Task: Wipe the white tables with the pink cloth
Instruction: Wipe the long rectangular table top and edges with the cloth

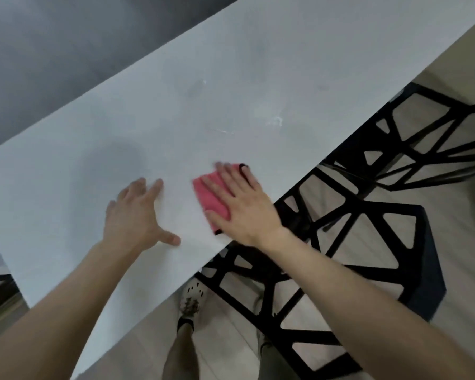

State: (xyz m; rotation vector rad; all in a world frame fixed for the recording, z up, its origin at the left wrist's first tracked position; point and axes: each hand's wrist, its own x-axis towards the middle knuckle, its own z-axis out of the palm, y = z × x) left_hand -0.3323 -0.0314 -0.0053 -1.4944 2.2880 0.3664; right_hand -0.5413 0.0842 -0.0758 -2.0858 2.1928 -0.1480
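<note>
The white table [231, 78] runs out ahead of both our hands, and its near edge passes just under our right wrist; the risk, as we judge it, is that a stroke drawn back toward us carries the pink cloth [211, 196] off that edge and down among the black lattice chairs [368, 229] to the right of and below our right hand; a flat palm has no real hold on it, so nothing would stop the slide. Our left hand [137, 215] lies spread on the bare table, fingers straight and apart, gripping nothing; it seems to brace us. Our right hand [244, 207] is flat too, fingers straight, pressing the cloth onto the table rather than clutching it; the cloth shows on its thumb side, between the two hands. Pale smears [274, 120] sit beyond the right fingertips; too short a stroke would miss them.
</note>
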